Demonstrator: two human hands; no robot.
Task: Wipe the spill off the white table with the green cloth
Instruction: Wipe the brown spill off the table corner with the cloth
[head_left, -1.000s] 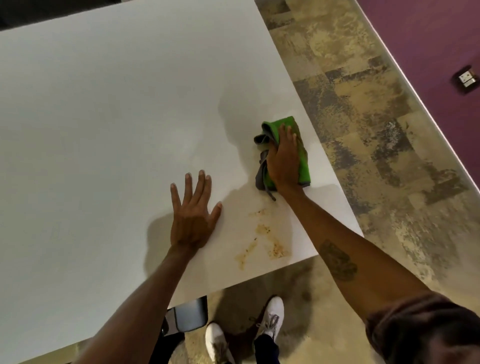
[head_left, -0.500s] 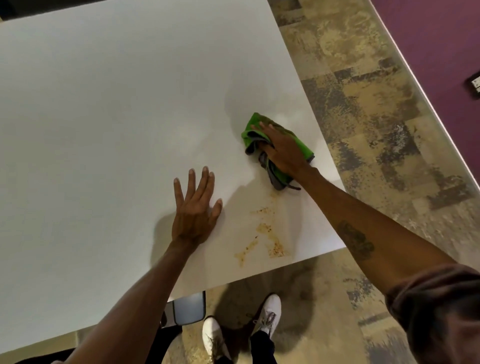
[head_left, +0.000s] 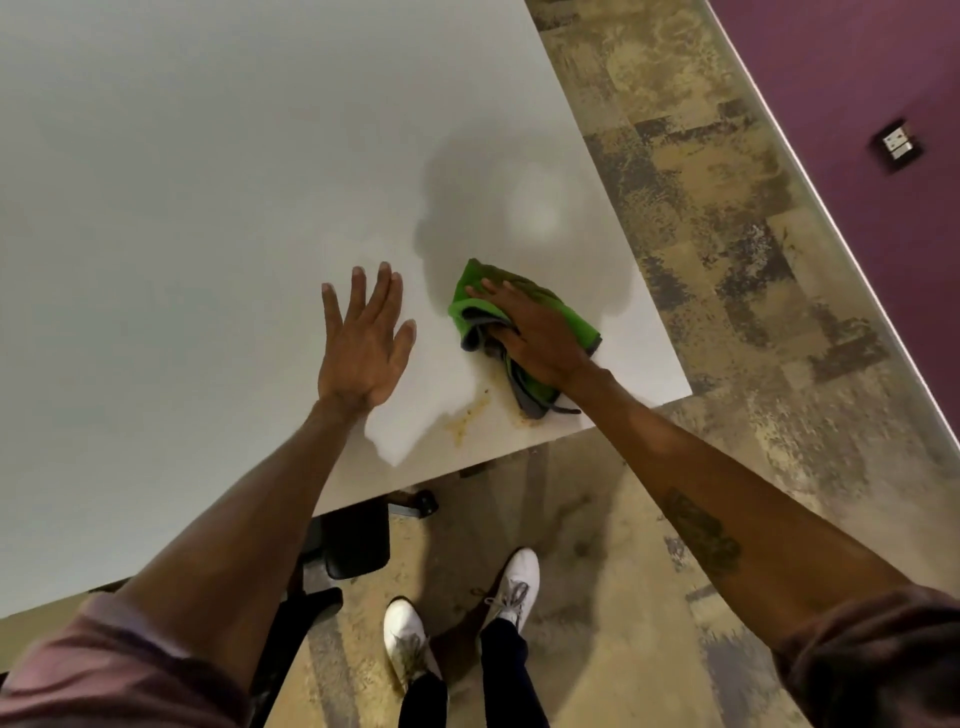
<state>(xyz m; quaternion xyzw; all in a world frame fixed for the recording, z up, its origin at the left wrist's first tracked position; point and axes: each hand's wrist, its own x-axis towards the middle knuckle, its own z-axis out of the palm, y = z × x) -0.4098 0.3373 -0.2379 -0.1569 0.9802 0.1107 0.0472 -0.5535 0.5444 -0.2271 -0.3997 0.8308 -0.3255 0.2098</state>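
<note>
The green cloth (head_left: 561, 312), bunched with a grey underside, lies on the white table (head_left: 182, 208) near its front right corner. My right hand (head_left: 530, 332) presses flat on top of it, fingers spread. An orange-brown spill (head_left: 467, 415) streaks the table just in front of the cloth, and the cloth's lower edge touches part of it. My left hand (head_left: 363, 343) rests flat on the table to the left of the cloth, fingers apart, holding nothing.
The table's front edge (head_left: 467, 470) and right edge run close to the cloth. Below are a dark chair (head_left: 358, 540), my white shoes (head_left: 511, 582) and mottled carpet (head_left: 727, 260). A purple wall with a socket (head_left: 897, 145) stands at the right.
My right hand has slid the cloth toward me and onto the upper part of the spill. The left hand stays flat on the table.
</note>
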